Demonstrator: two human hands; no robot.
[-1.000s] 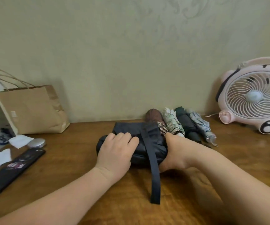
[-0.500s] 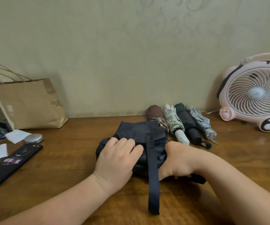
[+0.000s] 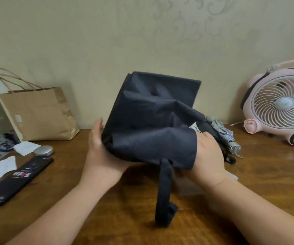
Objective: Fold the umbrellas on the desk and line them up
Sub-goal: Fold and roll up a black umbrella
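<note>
Navy umbrella [image 3: 153,121] is up off the bench [image 3: 107,218] now. Half a second ago it lay flat with both palms pressing on top. Now it hangs between the two grips, tilted, far end raised toward the wall.

Left grip [image 3: 100,156]: cupped round the near-left end, thumb up along the fabric, fingers curled under and mostly hidden. Right grip [image 3: 208,156]: back of hand showing, fingers tucked in behind the right end of the bundle. It clasps that end, but exactly what they pinch can't be seen.

Canopy has gone looser than before. One flat flap stands up above the grips and folds bulge in the middle. Strap [image 3: 164,191] was lying along the bench. Now it dangles straight down below the grips, its tip resting on the wood, unfastened.

Row of folded umbrellas sat in plain view behind the hands. Now it is mostly hidden by the navy one. Only the grey umbrella [image 3: 220,133] and a black one beside it show, just beyond the right grip and near the wall.

Judgement: pressing flat is done and this looks like a regrip to roll the canopy. The bundle is not tight yet and the strap is not wrapped, so this umbrella is unfinished and not in line. Loose fabric could slip open while it is held in the air.
</note>
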